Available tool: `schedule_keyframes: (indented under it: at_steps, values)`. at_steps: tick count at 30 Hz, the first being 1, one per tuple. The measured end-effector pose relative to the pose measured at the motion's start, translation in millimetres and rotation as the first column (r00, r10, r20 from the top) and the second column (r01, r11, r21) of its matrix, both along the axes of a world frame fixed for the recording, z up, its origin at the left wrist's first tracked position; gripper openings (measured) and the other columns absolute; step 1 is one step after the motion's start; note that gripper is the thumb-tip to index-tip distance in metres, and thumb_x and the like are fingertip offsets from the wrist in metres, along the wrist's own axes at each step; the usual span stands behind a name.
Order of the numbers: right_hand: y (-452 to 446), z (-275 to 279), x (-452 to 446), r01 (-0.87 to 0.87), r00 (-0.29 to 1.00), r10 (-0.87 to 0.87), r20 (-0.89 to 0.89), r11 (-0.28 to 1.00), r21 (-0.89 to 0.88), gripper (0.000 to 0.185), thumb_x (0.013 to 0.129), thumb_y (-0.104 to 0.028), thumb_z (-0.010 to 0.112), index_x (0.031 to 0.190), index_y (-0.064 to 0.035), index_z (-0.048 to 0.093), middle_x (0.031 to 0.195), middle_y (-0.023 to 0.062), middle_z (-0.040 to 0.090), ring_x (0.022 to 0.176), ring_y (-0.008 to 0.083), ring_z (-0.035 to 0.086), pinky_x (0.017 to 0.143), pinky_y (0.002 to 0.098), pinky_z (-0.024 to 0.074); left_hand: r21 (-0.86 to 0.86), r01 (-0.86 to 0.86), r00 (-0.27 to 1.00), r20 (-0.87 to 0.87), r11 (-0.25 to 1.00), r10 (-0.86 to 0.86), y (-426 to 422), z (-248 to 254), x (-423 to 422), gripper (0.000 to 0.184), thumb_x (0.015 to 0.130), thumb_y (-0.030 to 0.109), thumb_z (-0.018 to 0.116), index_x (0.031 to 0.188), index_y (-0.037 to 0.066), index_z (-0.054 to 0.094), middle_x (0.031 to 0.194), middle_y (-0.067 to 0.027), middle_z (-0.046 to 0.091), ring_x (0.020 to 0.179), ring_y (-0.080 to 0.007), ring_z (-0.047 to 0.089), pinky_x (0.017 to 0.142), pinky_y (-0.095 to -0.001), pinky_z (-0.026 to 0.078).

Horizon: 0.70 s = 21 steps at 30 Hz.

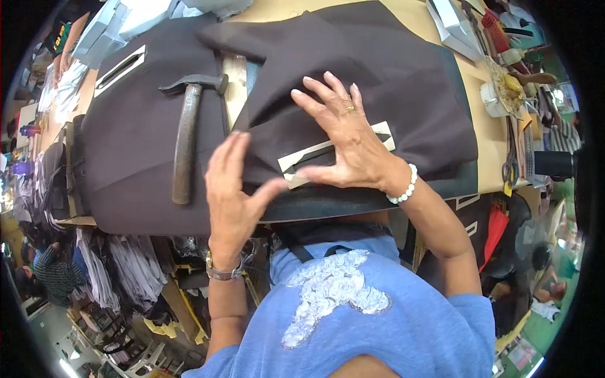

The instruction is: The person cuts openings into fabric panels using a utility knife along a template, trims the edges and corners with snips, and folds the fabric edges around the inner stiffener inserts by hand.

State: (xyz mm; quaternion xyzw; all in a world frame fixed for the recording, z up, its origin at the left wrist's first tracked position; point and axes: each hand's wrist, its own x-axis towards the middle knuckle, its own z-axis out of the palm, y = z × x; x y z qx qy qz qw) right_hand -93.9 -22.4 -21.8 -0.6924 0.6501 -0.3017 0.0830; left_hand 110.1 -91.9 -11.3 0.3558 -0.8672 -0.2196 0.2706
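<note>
Dark brown fabric (409, 82) lies folded over the worktable. A cream rectangular strip with a dark slot in it (299, 157) is set into the fabric near the front edge. My right hand (346, 138) spreads its fingers over this strip, the thumb by its lower left end, grasping nothing. Left of it, my left hand (230, 183) is held near the fabric's front edge, fingers stretched and thumb apart, slightly blurred. Whether it touches the cloth I cannot tell. A hammer (186, 138) with a wooden handle rests on another dark brown piece (132, 170) beside my left hand.
A second cream-edged slot (120, 70) shows on the left fabric. White papers (126, 28) lie at the back left. On the right stand a white cup (495, 99) and scissors (509, 171). Hanging cloths (129, 264) are below the table's left side.
</note>
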Motion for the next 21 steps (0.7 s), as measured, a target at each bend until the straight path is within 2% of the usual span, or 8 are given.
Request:
schedule_keyframes:
  at_steps: [1,2,5,8,11,13,16,21]
  values:
    - [0.7,1.0,-1.6,-0.001,0.999,0.002,0.051,1.000,-0.023,0.070,0.076,-0.041,0.065,0.136,-0.0134,0.038,0.141,0.0162,0.032,0.133,0.0401,0.023,0.104,0.0628,0.0174,0.035,-0.052,0.998,0.031,0.998,0.051,-5.8,-7.5,7.4,0.064,0.074,0.022,0.073,0.128,0.000,0.047,0.128,-0.0191,0.050,0.125,-0.0307,0.043,0.102,-0.0377,0.034]
    - [0.0,-0.5,-4.1,-0.004,0.999,0.007,0.051,0.998,-0.060,0.064,0.078,-0.036,0.064,0.133,-0.0125,0.041,0.138,0.0156,0.035,0.132,0.0394,0.026,0.104,0.0615,0.0182,-0.064,-0.123,0.990,0.055,0.990,0.127,-8.8,-14.9,11.3,0.053,0.080,0.018,0.068,0.126,0.000,0.049,0.125,-0.0183,0.053,0.120,-0.0302,0.047,0.099,-0.0375,0.037]
    - [-2.5,-5.6,-6.1,-0.024,0.999,0.031,0.035,0.979,-0.203,0.043,0.079,-0.018,0.061,0.121,-0.0084,0.053,0.125,0.0117,0.050,0.125,0.0340,0.039,0.105,0.0558,0.0230,0.007,-0.169,0.985,0.030,0.986,0.169,-11.4,-13.5,18.2,0.032,0.081,0.009,0.065,0.112,-0.001,0.060,0.109,-0.0151,0.061,0.107,-0.0276,0.056,0.095,-0.0365,0.040]
    - [-5.6,6.3,0.9,-0.078,0.994,0.064,-0.088,0.984,-0.159,0.044,0.077,-0.019,0.063,0.119,-0.0076,0.053,0.122,0.0107,0.052,0.124,0.0326,0.040,0.103,0.0560,0.0256,-0.064,-0.162,0.981,-0.117,0.985,0.154,-8.2,-0.5,26.9,0.020,0.079,0.003,0.064,0.099,-0.001,0.066,0.096,-0.0110,0.066,0.098,-0.0239,0.060,0.093,-0.0372,0.041]
    - [-15.9,32.9,-1.2,-0.136,0.986,0.127,-0.111,0.987,-0.080,0.035,0.075,-0.025,0.068,0.105,-0.0076,0.058,0.093,0.0102,0.062,0.096,0.0276,0.057,0.096,0.0472,0.0364,-0.262,-0.279,0.942,-0.259,0.924,0.211,-5.3,34.4,51.6,0.018,0.079,-0.004,0.063,0.096,-0.001,0.067,0.093,-0.0103,0.067,0.091,-0.0210,0.063,0.088,-0.0357,0.046]
    - [-26.0,59.6,1.9,-0.243,0.964,0.242,-0.110,0.970,0.013,0.030,0.074,-0.030,0.069,0.091,-0.0074,0.058,0.067,0.0107,0.061,0.069,0.0305,0.061,0.079,0.0415,0.0462,-0.275,-0.517,0.834,-0.375,0.810,0.405,-0.9,46.8,87.4,0.017,0.081,-0.004,0.061,0.096,-0.001,0.067,0.095,-0.0097,0.067,0.090,-0.0199,0.062,0.088,-0.0357,0.046]
    - [-30.4,97.1,36.5,-0.433,0.893,0.449,0.001,0.860,0.270,0.024,0.074,-0.028,0.069,0.088,-0.0102,0.059,0.068,0.0138,0.059,0.067,0.0339,0.060,0.063,0.0436,0.0476,-0.257,-0.837,0.544,-0.480,0.483,0.688,8.4,59.4,158.0,0.017,0.086,-0.001,0.059,0.102,-0.002,0.065,0.096,-0.0090,0.066,0.091,-0.0172,0.061,0.084,-0.0295,0.047]
    - [-5.2,41.8,153.5,-0.828,0.558,0.792,0.249,0.515,0.221,0.026,0.074,-0.020,0.062,0.089,0.0004,0.056,0.074,0.0203,0.059,0.075,0.0366,0.062,0.065,0.0458,0.0490,-0.473,-0.880,0.119,-0.125,0.047,0.985,72.8,38.3,303.8,0.015,0.085,0.014,0.064,0.096,0.005,0.070,0.096,-0.0103,0.062,0.087,-0.0211,0.060,0.078,-0.0324,0.049]
